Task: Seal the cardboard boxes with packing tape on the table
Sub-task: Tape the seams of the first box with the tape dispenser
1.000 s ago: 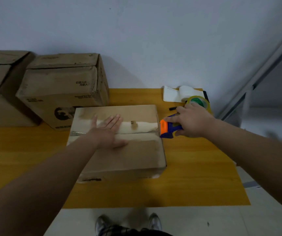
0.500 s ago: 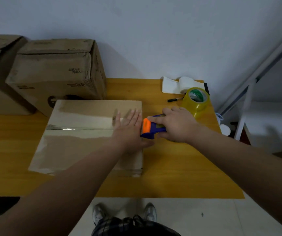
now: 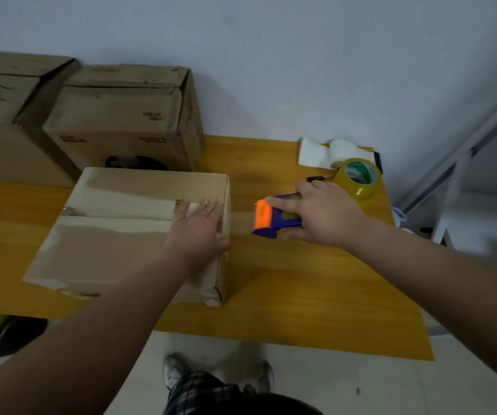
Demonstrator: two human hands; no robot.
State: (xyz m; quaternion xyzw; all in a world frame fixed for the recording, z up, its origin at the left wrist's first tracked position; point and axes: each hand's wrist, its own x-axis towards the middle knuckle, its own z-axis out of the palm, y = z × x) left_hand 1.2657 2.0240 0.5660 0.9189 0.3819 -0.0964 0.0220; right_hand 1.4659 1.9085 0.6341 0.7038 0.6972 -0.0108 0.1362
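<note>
Centre-left on the surface point(image 3: 301, 280), the box point(image 3: 115, 241) carries tape point(image 3: 241, 221) along its seam. The left hand point(image 3: 197, 232), fingers straight, presses its right edge. The right hand point(image 3: 322, 214) grasps the dispenser point(image 3: 271, 218) just beyond, tape stretched between. Next, I judge: sever it and smooth the tail down.

Table point(image 3: 316, 295) with cardboard boxes point(image 3: 106, 250), tape roll point(image 3: 358, 178)

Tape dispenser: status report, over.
Right hand grips tape dispenser, just right of the box. Left hand flat on box top. Tape strip spans box to dispenser, uncut. Nothing blocking.
</note>
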